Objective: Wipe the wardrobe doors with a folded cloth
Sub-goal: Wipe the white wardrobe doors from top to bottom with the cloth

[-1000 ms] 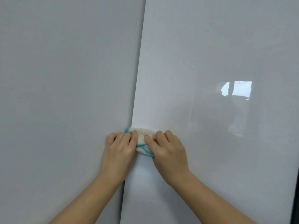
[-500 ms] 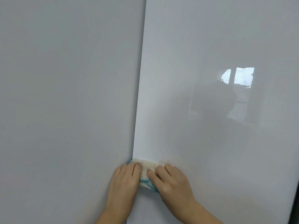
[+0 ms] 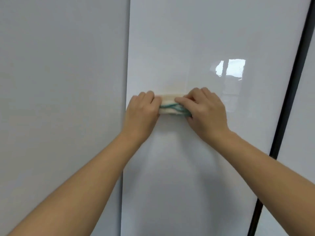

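A folded cream cloth (image 3: pixel 168 106) with teal edging lies flat against the glossy white wardrobe door (image 3: pixel 187 176). My left hand (image 3: pixel 143 114) holds its left end, fingers curled over the fabric, close to the door's left edge. My right hand (image 3: pixel 206 109) grips the right end, fingers over the top and thumb under the teal edge. Both hands press the cloth onto the door at about mid height of the view. Most of the cloth's ends are hidden under my fingers.
A matte grey-white door (image 3: pixel 59 99) fills the left, meeting the glossy one at a vertical seam. A black vertical gap (image 3: pixel 289 86) separates it from another white panel (image 3: pixel 305 125) at the far right. A bright window reflection (image 3: pixel 230 68) shows on the gloss.
The cloth slid down along the door's left edge, then both hands carried it to the right and up, away from the seam. My hands now sit farther apart on the cloth.
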`<state>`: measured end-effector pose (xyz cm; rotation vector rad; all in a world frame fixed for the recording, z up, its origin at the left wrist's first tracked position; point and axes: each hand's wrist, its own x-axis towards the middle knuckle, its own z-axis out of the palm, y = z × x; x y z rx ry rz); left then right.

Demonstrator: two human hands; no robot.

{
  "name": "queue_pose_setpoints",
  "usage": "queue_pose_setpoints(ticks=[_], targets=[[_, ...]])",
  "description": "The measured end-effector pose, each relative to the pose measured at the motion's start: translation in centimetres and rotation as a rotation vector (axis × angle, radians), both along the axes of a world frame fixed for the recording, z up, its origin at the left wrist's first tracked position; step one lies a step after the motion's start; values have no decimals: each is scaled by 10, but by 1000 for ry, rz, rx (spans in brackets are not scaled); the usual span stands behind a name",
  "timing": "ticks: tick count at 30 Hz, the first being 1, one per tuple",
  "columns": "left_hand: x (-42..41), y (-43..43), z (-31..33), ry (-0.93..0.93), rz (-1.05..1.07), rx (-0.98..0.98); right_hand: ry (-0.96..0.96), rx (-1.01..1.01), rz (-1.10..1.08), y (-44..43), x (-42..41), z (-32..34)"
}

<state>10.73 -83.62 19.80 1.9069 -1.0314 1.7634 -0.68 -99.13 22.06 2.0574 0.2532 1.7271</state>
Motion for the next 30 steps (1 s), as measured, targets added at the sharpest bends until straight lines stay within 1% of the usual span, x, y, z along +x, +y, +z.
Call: queue_pose_setpoints(ticks=[2,4,5,7,11,15,20,22,24,26,28,30], targets=[[-5,-11,54,-73,57,-36,-50,37,-33,-6,-6,45],[-14,-21,97,-121,87,-57,-53,99,-72,-10,-13,78],[-16,-25,108,-126,70,-61,-38,126,-77,-12,-14,86],[-15,-32,107,-131,0,-69,-13,146,-57,-13,-15,83],[-5,-31,57,-124,-127,-95,-40,144,6,-18,-10,33],[-11,-30,-12,-43,-251,-69,-37,133,38,-25,-15,-26],[-17,-21,-128,74,-321,18,155,68,78,-30,-30,-125],[-23,-21,-159,125,-322,55,222,50,81,-32,-34,-150],[-27,-21,-170,164,-328,86,263,43,78,-32,-37,-160],[-29,-19,-166,194,-327,108,282,45,74,-30,-40,-158],[-32,-20,-149,210,-323,101,269,47,59,-30,-43,-144],[-38,-27,-119,207,-326,67,222,62,30,-34,-48,-117]])
